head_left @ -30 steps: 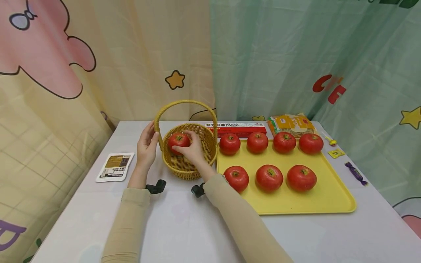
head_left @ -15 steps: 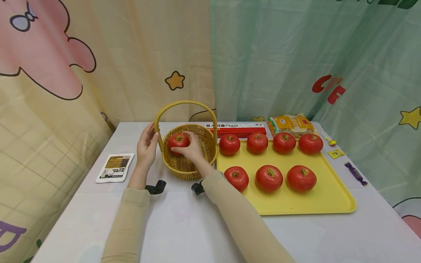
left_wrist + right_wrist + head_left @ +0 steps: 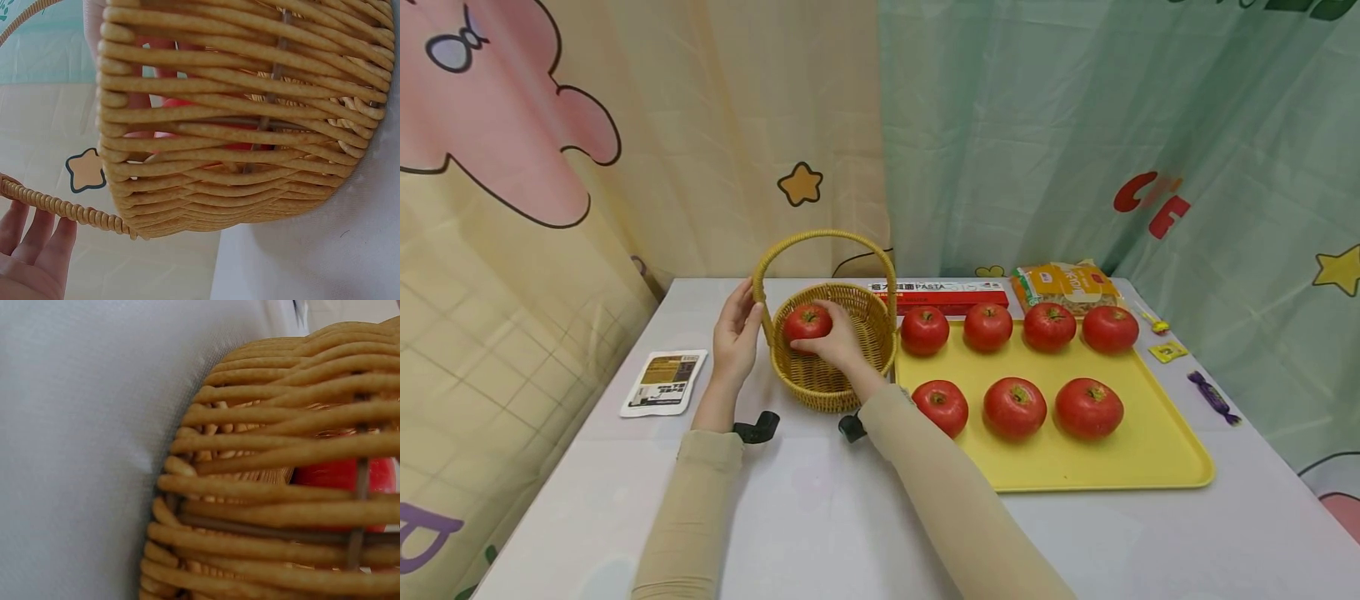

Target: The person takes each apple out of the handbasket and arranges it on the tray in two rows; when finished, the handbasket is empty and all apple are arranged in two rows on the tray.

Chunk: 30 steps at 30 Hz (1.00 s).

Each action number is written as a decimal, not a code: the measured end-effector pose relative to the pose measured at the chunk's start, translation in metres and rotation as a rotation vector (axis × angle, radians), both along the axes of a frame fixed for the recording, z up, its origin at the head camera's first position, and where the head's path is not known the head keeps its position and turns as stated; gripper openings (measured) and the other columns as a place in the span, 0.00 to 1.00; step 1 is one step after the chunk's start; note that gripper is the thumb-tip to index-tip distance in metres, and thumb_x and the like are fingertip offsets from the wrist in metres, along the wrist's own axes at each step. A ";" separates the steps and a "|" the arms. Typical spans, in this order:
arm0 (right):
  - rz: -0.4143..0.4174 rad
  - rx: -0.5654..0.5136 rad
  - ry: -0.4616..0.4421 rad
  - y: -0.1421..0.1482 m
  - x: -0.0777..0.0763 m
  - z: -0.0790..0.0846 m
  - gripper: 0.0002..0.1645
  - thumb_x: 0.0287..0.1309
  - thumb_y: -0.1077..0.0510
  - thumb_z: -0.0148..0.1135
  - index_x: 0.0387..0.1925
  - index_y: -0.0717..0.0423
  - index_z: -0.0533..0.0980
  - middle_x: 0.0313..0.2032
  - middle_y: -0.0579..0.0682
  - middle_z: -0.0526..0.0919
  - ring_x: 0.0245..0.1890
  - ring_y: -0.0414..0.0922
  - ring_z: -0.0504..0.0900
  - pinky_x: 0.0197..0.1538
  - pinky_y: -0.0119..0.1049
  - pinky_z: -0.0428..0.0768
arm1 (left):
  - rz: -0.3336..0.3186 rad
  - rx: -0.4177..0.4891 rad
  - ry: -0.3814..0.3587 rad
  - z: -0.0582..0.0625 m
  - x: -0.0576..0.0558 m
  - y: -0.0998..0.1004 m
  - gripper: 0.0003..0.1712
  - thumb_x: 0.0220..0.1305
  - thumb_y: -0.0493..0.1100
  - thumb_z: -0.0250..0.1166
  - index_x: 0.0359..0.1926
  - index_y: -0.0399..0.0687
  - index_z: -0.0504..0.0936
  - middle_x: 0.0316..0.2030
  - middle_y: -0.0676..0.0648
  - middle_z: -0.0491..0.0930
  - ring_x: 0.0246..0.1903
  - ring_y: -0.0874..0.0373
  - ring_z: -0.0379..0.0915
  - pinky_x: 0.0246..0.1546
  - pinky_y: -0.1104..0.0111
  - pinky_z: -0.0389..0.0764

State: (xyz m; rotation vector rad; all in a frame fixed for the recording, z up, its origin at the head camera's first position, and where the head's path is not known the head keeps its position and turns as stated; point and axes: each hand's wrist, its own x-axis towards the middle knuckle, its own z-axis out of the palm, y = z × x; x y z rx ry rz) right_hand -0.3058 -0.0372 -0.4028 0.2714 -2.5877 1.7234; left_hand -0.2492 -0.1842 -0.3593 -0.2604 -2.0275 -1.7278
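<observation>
In the head view my right hand [image 3: 838,340] reaches into a yellow wicker basket [image 3: 827,400] and grips a red tomato [image 3: 806,322] at the basket's left side. Thumb and fingers lie on opposite sides of the tomato. My left hand [image 3: 736,337] rests against the left foot of the basket's arched handle [image 3: 823,232]. From the left wrist, straight fingers [image 3: 57,247] touch the handle's outer side. Between the weave strands, red of the tomato [image 3: 334,476] shows in the right wrist view. Several more tomatoes [image 3: 1014,407] sit in two rows on a yellow tray [image 3: 1120,467].
A red and white pasta box [image 3: 951,297] and an orange noodle bag [image 3: 1066,285] lie behind the tray. Small candies, one a purple twist-wrapped candy [image 3: 1213,397], lie along the right edge. A white pouch [image 3: 664,383] lies left of the basket. A curtain hangs behind the table.
Almost nothing differs. The right forearm has shifted very slightly, while the right hand keeps hold of the tomato in the basket and the left hand stays at the handle.
</observation>
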 end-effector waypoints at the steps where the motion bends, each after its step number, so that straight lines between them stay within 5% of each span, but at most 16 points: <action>1: 0.004 0.005 0.000 0.000 0.000 0.000 0.47 0.41 0.55 0.77 0.63 0.47 0.65 0.61 0.52 0.66 0.60 0.50 0.67 0.60 0.46 0.70 | 0.001 0.000 0.000 0.000 0.000 0.000 0.25 0.70 0.35 0.50 0.67 0.40 0.62 0.63 0.38 0.66 0.62 0.48 0.62 0.62 0.62 0.65; 20: 0.036 0.039 -0.045 0.001 -0.004 -0.001 0.48 0.42 0.55 0.76 0.65 0.46 0.63 0.61 0.53 0.66 0.60 0.51 0.67 0.61 0.46 0.69 | -0.001 -0.002 0.002 0.000 -0.001 0.000 0.25 0.70 0.34 0.50 0.67 0.39 0.62 0.63 0.38 0.66 0.62 0.47 0.62 0.62 0.61 0.65; 30: 0.028 0.053 -0.049 0.000 -0.004 -0.003 0.46 0.40 0.54 0.77 0.62 0.53 0.66 0.57 0.56 0.64 0.56 0.51 0.68 0.59 0.42 0.71 | -0.006 -0.001 0.009 0.000 0.000 0.000 0.25 0.70 0.34 0.50 0.67 0.39 0.62 0.62 0.38 0.66 0.62 0.46 0.63 0.62 0.61 0.65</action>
